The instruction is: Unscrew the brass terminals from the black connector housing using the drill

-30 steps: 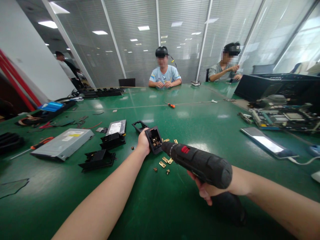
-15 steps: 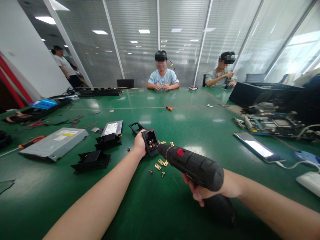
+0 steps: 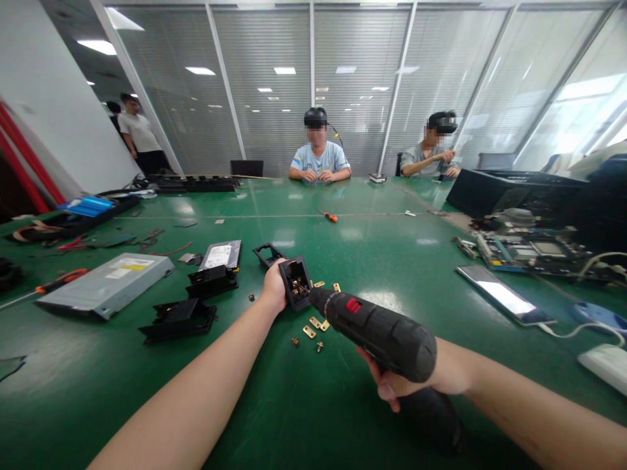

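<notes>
The left hand (image 3: 275,286) grasps the black box (image 3: 300,305) at its 9 o'clock edge; the right hand (image 3: 392,385) grips the drill (image 3: 377,326), the box at its 10 o'clock. Brace the box firmly; align the drill squarely with the brass parts (image 3: 298,286); contact is hidden.

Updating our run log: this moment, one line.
left hand: holds black box | right hand: holds drill, aimed at box | metal plates: on table

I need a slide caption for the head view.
Left hand holds a black housing while the right hand points a power drill at it.
</notes>
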Demonstrator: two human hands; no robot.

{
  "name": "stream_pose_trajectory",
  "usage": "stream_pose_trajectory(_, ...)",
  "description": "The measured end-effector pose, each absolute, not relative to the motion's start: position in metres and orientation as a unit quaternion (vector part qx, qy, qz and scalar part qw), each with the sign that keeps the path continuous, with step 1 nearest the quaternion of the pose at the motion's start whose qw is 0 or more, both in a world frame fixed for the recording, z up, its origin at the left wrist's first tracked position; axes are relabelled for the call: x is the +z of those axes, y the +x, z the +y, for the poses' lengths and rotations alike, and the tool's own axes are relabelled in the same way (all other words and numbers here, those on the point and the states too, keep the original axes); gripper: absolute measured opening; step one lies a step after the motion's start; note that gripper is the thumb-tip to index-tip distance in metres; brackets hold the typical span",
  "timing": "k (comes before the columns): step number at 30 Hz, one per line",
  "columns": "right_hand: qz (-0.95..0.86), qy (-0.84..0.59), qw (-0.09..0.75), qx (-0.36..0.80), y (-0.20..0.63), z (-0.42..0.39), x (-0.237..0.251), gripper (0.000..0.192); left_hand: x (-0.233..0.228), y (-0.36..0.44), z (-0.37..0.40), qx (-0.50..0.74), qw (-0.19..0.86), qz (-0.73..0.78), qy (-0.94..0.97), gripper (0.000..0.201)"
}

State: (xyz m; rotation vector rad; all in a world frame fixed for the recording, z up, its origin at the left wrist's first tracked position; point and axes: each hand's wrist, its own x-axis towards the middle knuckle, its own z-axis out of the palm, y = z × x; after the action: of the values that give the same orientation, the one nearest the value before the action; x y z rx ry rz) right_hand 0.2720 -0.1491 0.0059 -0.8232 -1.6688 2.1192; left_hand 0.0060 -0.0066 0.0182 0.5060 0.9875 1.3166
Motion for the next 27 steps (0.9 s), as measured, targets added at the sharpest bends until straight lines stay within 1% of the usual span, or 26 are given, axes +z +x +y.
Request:
stream_pose_trajectory(2,-0.565,-0.304,0.166,0.749,0.270,-0.151,0.012,0.077,0.019,0.006,-0.006,0.577,0.655,0.436,0.221,0.015)
stream_pose_trajectory(3,-0.563,-0.309,0.168,0.748,0.269,-0.153,0.016,0.081,0.019,0.006,-0.006,0.575,0.655,0.439,0.219,0.015)
stream_pose_trajectory(6,-0.549,-0.322,0.172,0.751,0.265,-0.158,0.032,0.103,0.019,0.006,-0.006,0.577,0.653,0.442,0.213,0.012)
stream_pose_trajectory(7,-0.547,-0.328,0.173,0.750,0.263,-0.159,0.037,0.106,0.019,0.007,-0.006,0.578,0.654,0.441,0.210,0.012)
stream_pose_trajectory(12,-0.563,-0.349,0.167,0.730,0.258,-0.164,0.054,0.084,0.020,0.007,-0.008,0.578,0.663,0.429,0.205,0.012)
stream_pose_trajectory(16,-0.571,-0.344,0.169,0.726,0.255,-0.165,0.059,0.079,0.019,0.007,-0.007,0.578,0.657,0.433,0.216,0.015)
stream_pose_trajectory(20,-0.579,-0.320,0.175,0.729,0.254,-0.164,0.058,0.065,0.017,0.007,-0.005,0.584,0.650,0.434,0.221,0.015)
stream_pose_trajectory(24,-0.574,-0.320,0.178,0.733,0.255,-0.163,0.055,0.061,0.017,0.007,-0.005,0.589,0.651,0.428,0.216,0.013)
stream_pose_trajectory(27,-0.577,-0.329,0.169,0.728,0.255,-0.164,0.058,0.054,0.017,0.007,-0.005,0.585,0.655,0.427,0.217,0.015)
